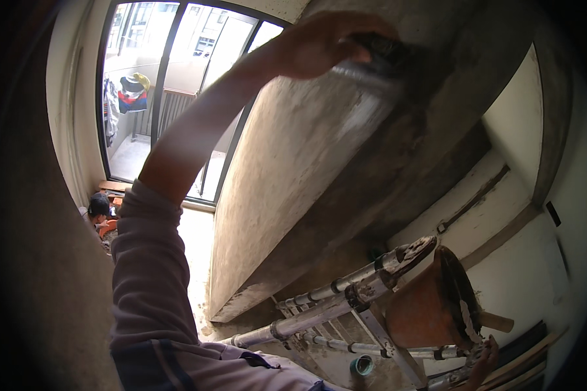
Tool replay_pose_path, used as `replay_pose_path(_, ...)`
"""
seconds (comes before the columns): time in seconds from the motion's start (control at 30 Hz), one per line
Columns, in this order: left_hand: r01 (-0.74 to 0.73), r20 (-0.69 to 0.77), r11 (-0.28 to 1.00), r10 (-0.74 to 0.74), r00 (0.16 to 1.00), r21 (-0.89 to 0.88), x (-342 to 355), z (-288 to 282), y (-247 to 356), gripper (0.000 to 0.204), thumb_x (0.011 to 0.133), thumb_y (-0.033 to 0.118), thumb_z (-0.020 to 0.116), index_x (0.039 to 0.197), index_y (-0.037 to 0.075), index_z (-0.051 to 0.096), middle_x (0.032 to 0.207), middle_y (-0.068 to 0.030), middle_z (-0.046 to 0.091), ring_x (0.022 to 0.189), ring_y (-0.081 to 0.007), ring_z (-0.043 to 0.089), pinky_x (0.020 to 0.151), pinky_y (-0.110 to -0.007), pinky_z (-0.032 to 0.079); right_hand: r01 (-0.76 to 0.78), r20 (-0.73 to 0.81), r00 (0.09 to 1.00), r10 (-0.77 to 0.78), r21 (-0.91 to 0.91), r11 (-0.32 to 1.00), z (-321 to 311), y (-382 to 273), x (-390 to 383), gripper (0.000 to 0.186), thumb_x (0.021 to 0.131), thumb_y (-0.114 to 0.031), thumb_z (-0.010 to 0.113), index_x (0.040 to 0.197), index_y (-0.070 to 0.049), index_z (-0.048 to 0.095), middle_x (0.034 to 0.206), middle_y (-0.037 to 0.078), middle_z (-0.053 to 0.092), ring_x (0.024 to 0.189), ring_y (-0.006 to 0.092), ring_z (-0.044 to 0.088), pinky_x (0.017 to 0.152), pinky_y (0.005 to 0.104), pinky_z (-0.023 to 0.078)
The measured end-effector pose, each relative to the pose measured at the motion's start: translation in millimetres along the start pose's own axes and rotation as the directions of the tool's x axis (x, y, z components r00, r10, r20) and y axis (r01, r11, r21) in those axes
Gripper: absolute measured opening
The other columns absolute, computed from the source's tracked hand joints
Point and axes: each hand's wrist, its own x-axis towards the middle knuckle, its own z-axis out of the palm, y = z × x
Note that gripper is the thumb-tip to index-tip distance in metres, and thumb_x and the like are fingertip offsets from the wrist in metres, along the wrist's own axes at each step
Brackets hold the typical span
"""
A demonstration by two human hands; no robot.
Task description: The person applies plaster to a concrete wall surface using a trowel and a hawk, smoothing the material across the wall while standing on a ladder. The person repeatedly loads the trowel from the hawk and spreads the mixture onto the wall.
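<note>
My left arm reaches up across the view, and my left hand (329,45) is closed around the dark grip of a plastering trowel (365,73). The trowel's flat blade, blurred by motion, lies against the grey plastered beam (293,176) near its lower edge. A paler smoothed streak runs below the blade. At the lower right my right hand (488,366) is closed at the mortar-crusted top end of a metal ladder (313,317); part of its grip is hidden. Close by, an orange-brown bucket (417,309) hangs tilted at the ladder top, with a wooden handle (496,322) sticking out.
A teal container (361,366) stands on the floor below the ladder. Long boards (522,362) lie at the lower right. Another person (98,207) crouches far left beside an orange object (109,227). Glass sliding doors (166,78) open onto a balcony with hanging laundry (132,94).
</note>
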Motion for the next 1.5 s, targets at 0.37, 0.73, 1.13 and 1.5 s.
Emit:
replay_pose_path(0.37,0.109,0.293,0.994,-0.100,0.951,-0.015,-162.6,0.0,32.4,0.029,0.090,0.012,0.057,0.119,0.012,0.061,0.112,-0.0105,0.065,0.109,-0.0276,0.060,0.097,-0.040,0.047,0.169,0.046,0.985,-0.169,-0.010,0.986,-8.8,-0.8,-3.3,0.063,0.096,-0.053,0.040,0.121,0.001,0.061,0.117,0.019,0.063,0.108,0.0331,0.058,0.095,0.0412,0.044)
replay_pose_path(0.73,-0.132,-0.003,0.958,0.136,0.991,-0.256,95.4,-70.9,-54.1,0.047,0.096,0.027,0.057,0.135,0.003,0.045,0.130,-0.0109,0.053,0.123,-0.0207,0.046,0.105,-0.035,0.034,0.234,-0.006,0.972,-0.233,0.031,0.972,-3.6,0.1,-6.1,0.073,0.095,-0.062,0.036,0.121,0.001,0.059,0.118,0.019,0.062,0.108,0.0338,0.059,0.094,0.0423,0.045)
replay_pose_path(1.13,-0.190,0.155,0.977,0.204,0.967,-0.096,145.4,-62.2,-36.7,0.042,0.092,0.009,0.054,0.133,0.002,0.047,0.128,-0.0120,0.054,0.120,-0.0217,0.047,0.103,-0.034,0.036,0.266,-0.009,0.964,-0.267,0.126,0.956,-2.0,6.8,-6.7,0.064,0.097,-0.054,0.039,0.122,0.002,0.059,0.116,0.019,0.061,0.106,0.0319,0.058,0.093,0.0413,0.044)
replay_pose_path(1.5,-0.180,0.272,0.982,0.158,0.949,0.060,149.9,-70.2,-26.6,0.047,0.091,0.013,0.058,0.135,0.002,0.045,0.131,-0.0132,0.052,0.121,-0.0226,0.047,0.103,-0.034,0.036,0.149,0.008,0.989,-0.150,0.107,0.983,-3.5,-1.3,-7.5,0.053,0.097,-0.043,0.045,0.123,0.002,0.058,0.116,0.019,0.061,0.105,0.0307,0.057,0.093,0.0404,0.044)
